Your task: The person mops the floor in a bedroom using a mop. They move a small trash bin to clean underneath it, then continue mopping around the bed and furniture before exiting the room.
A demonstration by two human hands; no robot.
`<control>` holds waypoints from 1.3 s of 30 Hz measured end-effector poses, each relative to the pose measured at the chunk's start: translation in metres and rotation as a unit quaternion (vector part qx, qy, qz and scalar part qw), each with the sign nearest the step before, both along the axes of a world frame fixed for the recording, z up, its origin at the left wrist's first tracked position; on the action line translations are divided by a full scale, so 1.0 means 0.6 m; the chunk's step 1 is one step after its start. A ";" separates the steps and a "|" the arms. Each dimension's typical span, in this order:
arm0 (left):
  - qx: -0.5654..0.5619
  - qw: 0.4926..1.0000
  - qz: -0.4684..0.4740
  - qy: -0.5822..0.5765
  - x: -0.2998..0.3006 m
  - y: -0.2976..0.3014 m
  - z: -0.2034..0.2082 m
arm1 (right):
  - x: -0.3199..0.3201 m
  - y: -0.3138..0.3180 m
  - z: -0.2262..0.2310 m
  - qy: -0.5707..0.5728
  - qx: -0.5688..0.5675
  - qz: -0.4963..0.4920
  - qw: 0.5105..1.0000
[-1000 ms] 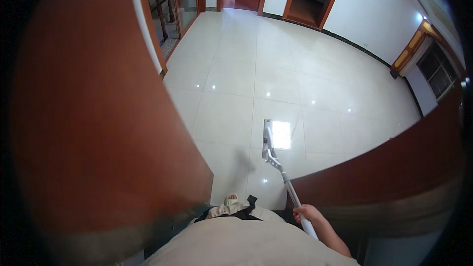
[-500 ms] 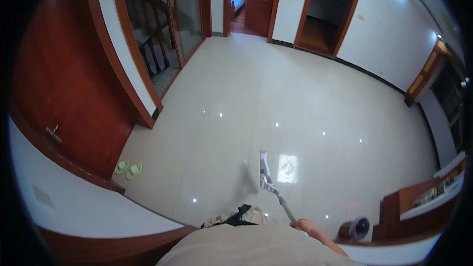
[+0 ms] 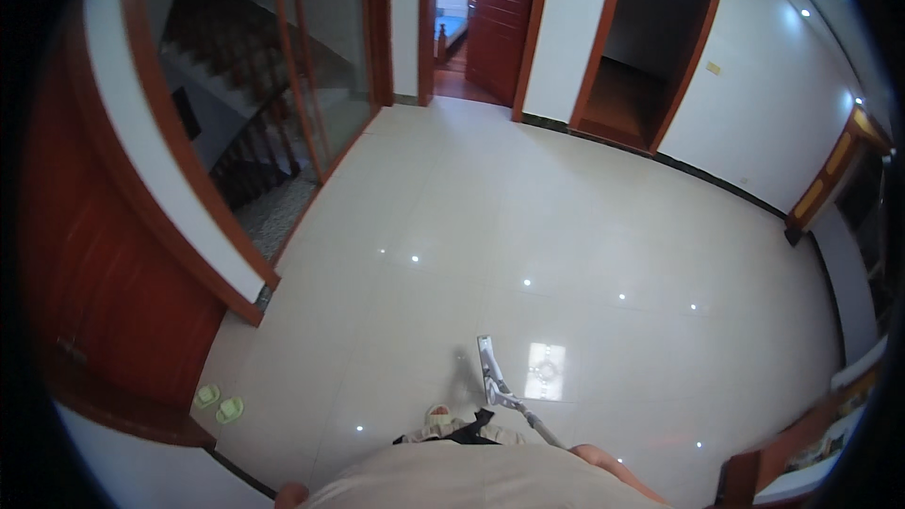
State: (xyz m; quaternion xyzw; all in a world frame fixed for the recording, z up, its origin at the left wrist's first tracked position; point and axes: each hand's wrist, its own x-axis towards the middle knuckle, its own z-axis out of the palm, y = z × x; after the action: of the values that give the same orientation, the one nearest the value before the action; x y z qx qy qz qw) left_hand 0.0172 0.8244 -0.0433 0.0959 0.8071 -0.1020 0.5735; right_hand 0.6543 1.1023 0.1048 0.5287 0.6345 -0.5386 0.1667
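A mop (image 3: 496,386) with a narrow white head and a grey pole stretches out in front of me. Its head is near or on the pale tiled floor (image 3: 528,226); a gap cannot be told. At the lower edge, my right hand (image 3: 592,457) is closed round the pole, its fingers partly hidden by my beige top (image 3: 443,476). Only a small piece of my left hand (image 3: 291,494) shows at the lower left, its fingers out of sight. One foot in a light slipper (image 3: 438,412) shows just left of the mop.
A pair of light green slippers (image 3: 219,403) lies by the red door (image 3: 123,264) on the left. A glass partition (image 3: 330,47) fronts a staircase beyond. Far ahead stand an open red door (image 3: 504,19) and a dark doorway (image 3: 650,47). Wooden furniture (image 3: 782,452) borders the lower right.
The view has shifted, so the room sits lower and the bin at the lower right is gone. A foot and a bit of my left hand have appeared. The mop head has tilted slightly.
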 end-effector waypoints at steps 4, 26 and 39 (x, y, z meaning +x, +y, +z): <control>0.209 0.966 -0.039 0.150 -0.130 0.326 -0.032 | -0.056 0.166 0.049 -0.084 -0.086 -0.178 0.977; 0.017 0.994 0.103 0.031 -0.140 1.443 -0.067 | -0.114 1.564 -0.090 -0.069 -0.184 -0.341 0.919; 0.556 0.826 0.096 0.022 -0.279 2.721 0.146 | -0.299 2.368 -0.001 0.008 -0.086 -0.153 0.985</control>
State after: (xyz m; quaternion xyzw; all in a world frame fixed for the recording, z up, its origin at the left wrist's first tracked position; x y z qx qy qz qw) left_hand -0.1499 2.4569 0.0442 0.3182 0.7447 0.4173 0.4123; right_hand 0.4748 2.5229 0.1044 0.5985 0.4991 -0.6146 0.1223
